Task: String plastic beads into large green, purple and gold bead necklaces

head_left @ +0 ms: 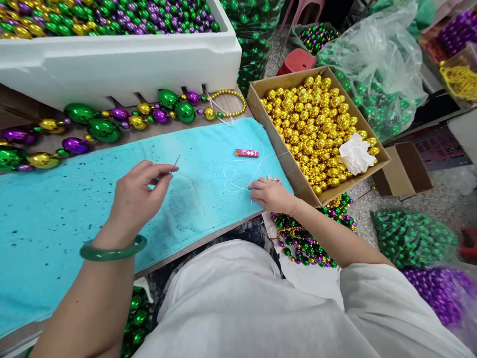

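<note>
My left hand (139, 196) hovers over the turquoise towel (74, 209), fingers pinched on a thin needle (175, 161) that points up and right. A green bangle (114, 251) sits on that wrist. My right hand (270, 194) rests on the towel's right edge, fingers pressed together on a loop of white thread (234, 176). A small pink lighter (246, 152) lies on the towel between the hands and the box of gold beads.
A cardboard box (278, 144) of gold beads with a white tissue stands at the right. A strand of big green, purple and gold beads (104, 124) lies behind the towel, before a white foam box (119, 64). Bags of beads cover the floor.
</note>
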Tool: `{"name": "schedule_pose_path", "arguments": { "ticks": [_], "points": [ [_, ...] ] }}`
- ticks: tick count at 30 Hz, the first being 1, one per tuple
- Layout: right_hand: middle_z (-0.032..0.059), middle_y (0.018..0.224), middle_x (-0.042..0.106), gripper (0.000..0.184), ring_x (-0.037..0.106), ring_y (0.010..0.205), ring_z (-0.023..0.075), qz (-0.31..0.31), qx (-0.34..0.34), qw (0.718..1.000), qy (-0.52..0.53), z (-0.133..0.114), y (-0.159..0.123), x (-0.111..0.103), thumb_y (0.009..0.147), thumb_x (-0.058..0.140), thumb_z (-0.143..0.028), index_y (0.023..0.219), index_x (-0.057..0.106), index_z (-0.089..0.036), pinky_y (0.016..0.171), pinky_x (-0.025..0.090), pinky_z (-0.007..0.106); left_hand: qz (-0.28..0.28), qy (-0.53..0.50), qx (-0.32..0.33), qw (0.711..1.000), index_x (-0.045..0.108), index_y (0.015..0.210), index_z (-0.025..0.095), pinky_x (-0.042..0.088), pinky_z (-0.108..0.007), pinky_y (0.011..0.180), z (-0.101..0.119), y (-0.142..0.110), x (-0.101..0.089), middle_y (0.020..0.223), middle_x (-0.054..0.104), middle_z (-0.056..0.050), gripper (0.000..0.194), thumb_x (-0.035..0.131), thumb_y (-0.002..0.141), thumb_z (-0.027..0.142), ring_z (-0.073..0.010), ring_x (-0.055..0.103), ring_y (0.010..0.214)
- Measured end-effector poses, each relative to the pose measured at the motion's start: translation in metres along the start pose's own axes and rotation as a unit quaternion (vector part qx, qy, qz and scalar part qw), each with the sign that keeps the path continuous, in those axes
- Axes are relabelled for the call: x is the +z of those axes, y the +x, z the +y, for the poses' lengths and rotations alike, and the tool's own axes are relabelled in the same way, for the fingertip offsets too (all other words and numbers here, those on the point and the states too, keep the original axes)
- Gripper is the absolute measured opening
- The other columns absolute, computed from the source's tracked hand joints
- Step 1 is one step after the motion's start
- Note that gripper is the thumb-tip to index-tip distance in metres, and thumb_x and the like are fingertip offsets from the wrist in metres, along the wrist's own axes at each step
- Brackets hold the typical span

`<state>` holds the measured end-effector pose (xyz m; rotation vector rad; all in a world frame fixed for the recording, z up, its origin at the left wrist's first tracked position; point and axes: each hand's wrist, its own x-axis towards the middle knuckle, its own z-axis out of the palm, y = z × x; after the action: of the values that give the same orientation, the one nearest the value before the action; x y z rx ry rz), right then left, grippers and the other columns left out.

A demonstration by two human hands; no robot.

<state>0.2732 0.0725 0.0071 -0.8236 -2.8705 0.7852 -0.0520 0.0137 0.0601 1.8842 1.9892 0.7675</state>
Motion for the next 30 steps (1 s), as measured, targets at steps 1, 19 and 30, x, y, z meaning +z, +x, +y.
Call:
{"name": "schedule_pose_path", "arguments": {
  "ticks": [1,19,30],
  "points": [
    [0.0119,0.109,0.064,0.018,0.056,0.100,0.0212,0.046,0.028,0.996,0.077,-0.001,0.004,-0.003,0.090,0.047,-0.017,0.085,0.065,-0.017,0.085,0.047,0.038,0.008,-0.023,-0.019,1.000,0.070,0.100,0.024,0.048,-0.029,0.067,0.000,-0.003,0.001,0.090,0.065,-0.002,0.026,0.049,0.089,0.033,-0.0154,0.058,0.074],
    [-0.0059,0.049,0.040,0.018,0.032,0.048,0.0074,0.283,0.227,0.795,0.486,-0.093,0.122,-0.028,0.067,0.067,-0.036,0.068,0.064,-0.018,0.045,0.027,0.023,-0.027,-0.437,-0.209,0.875,0.072,0.093,0.019,0.050,-0.025,0.057,0.022,-0.006,0.035,0.080,0.070,-0.005,0.025,0.068,0.073,0.033,-0.0139,0.061,0.067],
    [0.0030,0.090,0.062,0.017,0.062,0.076,0.0148,0.288,0.231,0.704,0.607,-0.117,0.128,-0.027,0.063,0.066,-0.030,0.062,0.055,-0.017,0.064,0.056,0.030,-0.014,-0.412,-0.158,0.897,0.072,0.098,0.017,0.051,-0.025,0.062,0.012,-0.014,0.042,0.097,0.074,-0.007,0.026,0.065,0.079,0.034,-0.0143,0.062,0.074]
  ]
}}
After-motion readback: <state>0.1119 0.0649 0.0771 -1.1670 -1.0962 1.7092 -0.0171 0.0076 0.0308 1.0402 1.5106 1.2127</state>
